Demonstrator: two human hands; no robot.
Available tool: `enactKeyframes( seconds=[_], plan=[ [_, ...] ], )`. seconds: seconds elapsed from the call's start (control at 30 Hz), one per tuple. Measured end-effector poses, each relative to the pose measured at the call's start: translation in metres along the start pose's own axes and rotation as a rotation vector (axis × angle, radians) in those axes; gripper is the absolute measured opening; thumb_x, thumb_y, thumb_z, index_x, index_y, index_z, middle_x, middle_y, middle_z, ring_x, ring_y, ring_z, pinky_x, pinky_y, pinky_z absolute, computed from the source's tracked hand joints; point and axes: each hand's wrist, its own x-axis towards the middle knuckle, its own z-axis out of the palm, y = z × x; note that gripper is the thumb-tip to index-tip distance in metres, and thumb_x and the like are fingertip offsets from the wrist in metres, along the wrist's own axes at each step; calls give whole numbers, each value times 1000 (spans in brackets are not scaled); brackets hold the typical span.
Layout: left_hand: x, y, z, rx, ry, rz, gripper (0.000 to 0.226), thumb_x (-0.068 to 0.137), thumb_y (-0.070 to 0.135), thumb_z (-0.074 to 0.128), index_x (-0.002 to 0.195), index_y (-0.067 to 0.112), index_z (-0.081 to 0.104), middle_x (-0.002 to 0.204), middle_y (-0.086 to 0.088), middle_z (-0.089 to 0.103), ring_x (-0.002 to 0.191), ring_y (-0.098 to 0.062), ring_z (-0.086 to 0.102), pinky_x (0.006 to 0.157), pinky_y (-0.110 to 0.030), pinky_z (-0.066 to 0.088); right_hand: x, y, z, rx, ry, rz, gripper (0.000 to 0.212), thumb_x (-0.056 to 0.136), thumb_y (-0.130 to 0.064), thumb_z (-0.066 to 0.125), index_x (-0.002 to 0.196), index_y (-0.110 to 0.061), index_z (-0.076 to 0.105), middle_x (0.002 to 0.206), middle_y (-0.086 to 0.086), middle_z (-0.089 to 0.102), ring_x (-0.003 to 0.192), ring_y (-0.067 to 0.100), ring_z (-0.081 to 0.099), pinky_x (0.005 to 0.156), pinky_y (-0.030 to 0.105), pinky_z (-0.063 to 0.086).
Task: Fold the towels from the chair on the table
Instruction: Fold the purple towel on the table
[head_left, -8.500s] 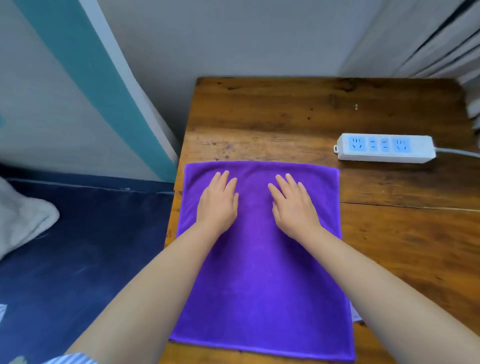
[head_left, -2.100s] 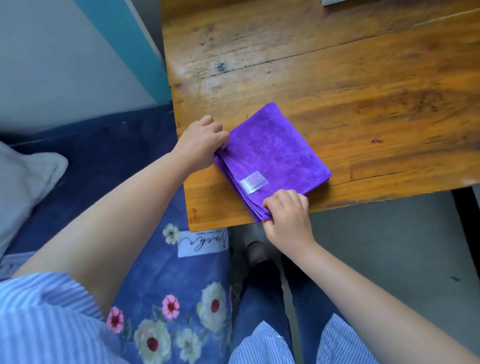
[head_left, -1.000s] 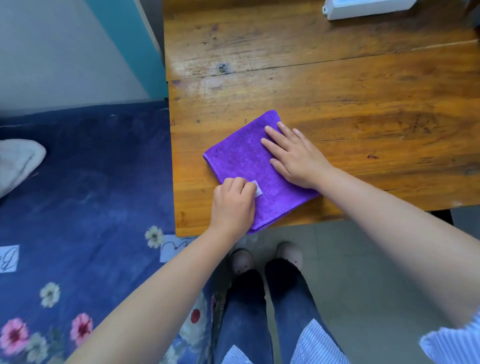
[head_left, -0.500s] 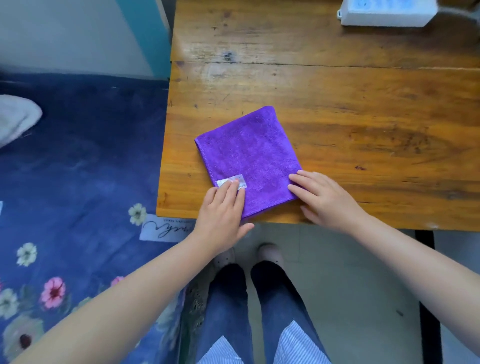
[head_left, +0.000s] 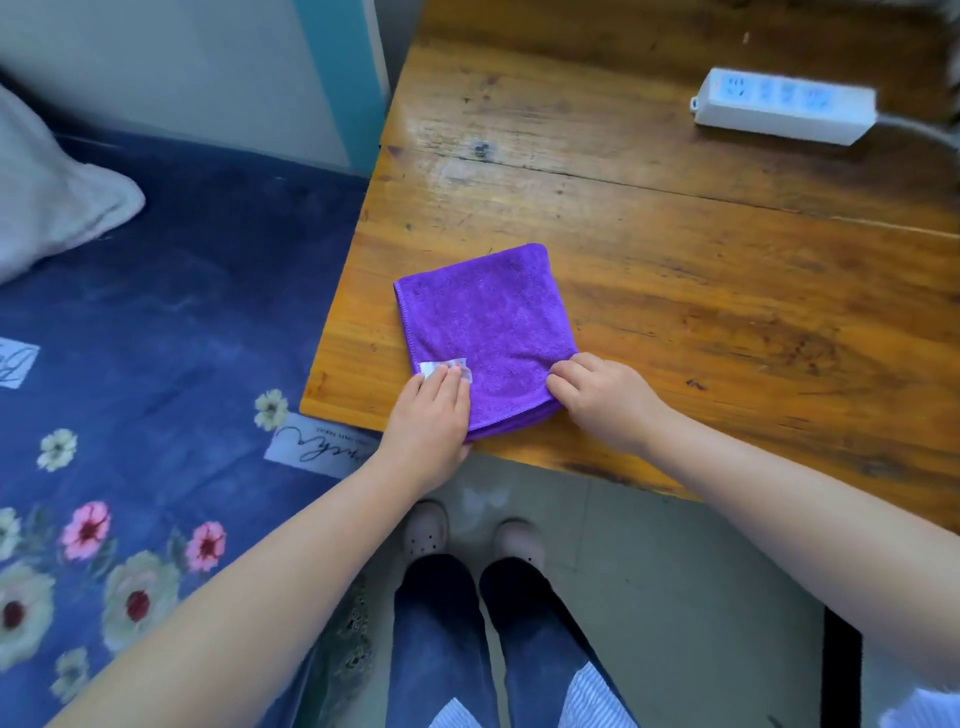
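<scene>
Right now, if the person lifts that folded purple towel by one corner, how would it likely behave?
The purple towel is soft plush cloth, so it would probably go floppy and its stacked layers, visible at the near edge, could fall open. It looks light for its size. Pushed flat across the wooden table, it would likely slide or bunch, not roll. The left hand and right hand rest on its near corners.
</scene>
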Motion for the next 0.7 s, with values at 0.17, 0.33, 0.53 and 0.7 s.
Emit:
enactKeyframes(
  seconds=[0.17, 0.33, 0.53, 0.7],
  plan=[
    [-4, 20, 0, -193, 14, -270, 62, 63, 30, 76, 116, 7, 55, 120, -11, 58, 112, -25, 54, 95, -35, 40, -2, 1, -20, 255, -16, 97, 21, 46, 5, 73, 64, 3, 63, 57, 16, 63, 49, 30, 61, 39, 27, 46],
    [-16, 22, -10, -226, 302, -256, 40, 23, -1, 77, 58, 8, 62, 54, -4, 60, 50, -24, 59, 48, -21, 44, -11, 7, -45, 309, -66, 128, 11, 63, 5, 62, 74, 6, 63, 65, 20, 62, 61, 35, 58, 51, 37, 49],
    [-61, 1, -30, -374, 190, -312, 29, 70, 12, 70, 92, 0, 56, 86, -16, 64, 80, -34, 59, 60, -35, 42, 4, -18, -74, 360, 17, 10, 22, 60, 16, 62, 82, 12, 63, 70, 23, 64, 64, 38, 58, 61, 40, 50],
    [-138, -40, -34, -584, 255, -536, 28, 90, 20, 51, 116, 10, 54, 111, -9, 61, 103, -30, 53, 75, -36, 38, 47, -73, -86, 513, 58, 25, 31, 72, 14, 55, 103, 11, 60, 97, 25, 64, 87, 36, 59, 71, 29, 41]
  ],
)
